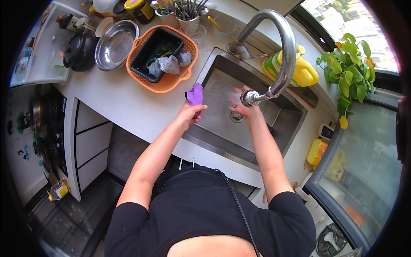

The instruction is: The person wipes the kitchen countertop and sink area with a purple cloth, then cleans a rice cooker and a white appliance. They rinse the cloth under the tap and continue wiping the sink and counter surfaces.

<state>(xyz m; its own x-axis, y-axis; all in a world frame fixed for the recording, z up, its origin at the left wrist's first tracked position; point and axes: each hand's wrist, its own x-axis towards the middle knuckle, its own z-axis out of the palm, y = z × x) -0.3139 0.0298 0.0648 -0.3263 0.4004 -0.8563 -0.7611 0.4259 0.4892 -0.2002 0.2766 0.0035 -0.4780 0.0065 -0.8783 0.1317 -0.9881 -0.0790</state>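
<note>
My left hand [190, 115] grips a bunched purple cloth [195, 94] above the near-left rim of the stainless steel sink [221, 133]. Over the basin, my right hand [242, 108] is empty, its fingers spread under the spray head of the curved metal faucet [290, 48]. A pale, blurred haze beside those fingers looks like running water. Below the right hand, the round drain strainer [237, 119] is partly covered.
An orange plastic basket [154, 88] holds a black tub [138, 66] with greens and mesh scourers. Left of it are a steel bowl [115, 45] and a black pot [83, 54]. A yellow jug [303, 72] stands behind the sink; a trailing plant [348, 70] hangs at right.
</note>
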